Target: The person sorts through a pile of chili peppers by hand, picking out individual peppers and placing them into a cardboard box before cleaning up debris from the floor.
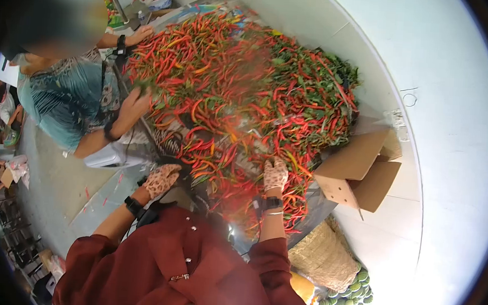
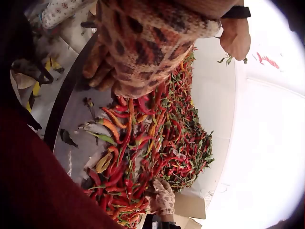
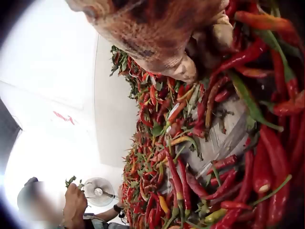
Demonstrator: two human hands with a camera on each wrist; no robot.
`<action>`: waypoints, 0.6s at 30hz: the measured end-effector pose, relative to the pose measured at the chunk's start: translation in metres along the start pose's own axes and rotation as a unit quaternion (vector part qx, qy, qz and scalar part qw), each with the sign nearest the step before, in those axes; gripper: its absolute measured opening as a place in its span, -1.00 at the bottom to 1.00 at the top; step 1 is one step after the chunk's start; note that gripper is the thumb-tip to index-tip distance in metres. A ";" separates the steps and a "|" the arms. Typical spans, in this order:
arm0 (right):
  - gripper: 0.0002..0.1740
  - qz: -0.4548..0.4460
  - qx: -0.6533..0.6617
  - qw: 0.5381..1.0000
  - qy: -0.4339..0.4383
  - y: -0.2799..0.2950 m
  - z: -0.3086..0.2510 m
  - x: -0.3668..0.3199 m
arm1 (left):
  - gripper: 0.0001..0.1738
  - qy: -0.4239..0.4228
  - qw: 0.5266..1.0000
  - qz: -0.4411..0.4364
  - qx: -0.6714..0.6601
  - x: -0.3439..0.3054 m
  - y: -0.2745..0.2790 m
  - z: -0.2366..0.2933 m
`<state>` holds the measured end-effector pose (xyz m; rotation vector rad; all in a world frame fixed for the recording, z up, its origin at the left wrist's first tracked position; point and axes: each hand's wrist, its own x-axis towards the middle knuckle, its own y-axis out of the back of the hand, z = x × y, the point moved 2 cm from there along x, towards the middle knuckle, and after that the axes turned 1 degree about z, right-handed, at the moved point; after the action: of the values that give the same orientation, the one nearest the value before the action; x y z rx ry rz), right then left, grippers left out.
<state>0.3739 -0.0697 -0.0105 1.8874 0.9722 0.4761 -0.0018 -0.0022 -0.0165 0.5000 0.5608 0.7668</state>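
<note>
Right hand (image 1: 275, 174) fingers buried in chillies (image 1: 231, 79) (grip unclear), left hand (image 1: 161, 180) fingers curled, hold unclear

Tabletop (image 2: 78, 121) buried under chillies (image 1: 236, 96)!
A huge heap of red pods, with orange and green ones mixed in, covers the grey surface. Leafy stems lie thick along the far side. At the near edge there's a bare patch, scattered with loose leaves (image 2: 66, 137) and a few stray pods.
</note>
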 end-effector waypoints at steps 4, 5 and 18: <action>-0.67 -0.013 -0.040 0.998 0.036 0.001 -0.009 0.004 | -0.63 0.017 0.999 -0.031 0.014 -0.002 0.001 -0.005; -0.65 -0.069 -0.017 0.997 0.017 0.002 -0.010 0.005 | -0.63 -0.010 0.999 -0.023 0.027 -0.003 0.003 -0.004; -0.47 -0.143 0.027 0.989 -0.013 -0.048 0.038 -0.003 | -0.66 0.006 1.000 -0.022 -0.001 -0.004 0.002 -0.001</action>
<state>0.3765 -0.0806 -0.0708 1.7592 1.2254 0.2555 -0.0061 -0.0038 -0.0153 0.4791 0.5801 0.7282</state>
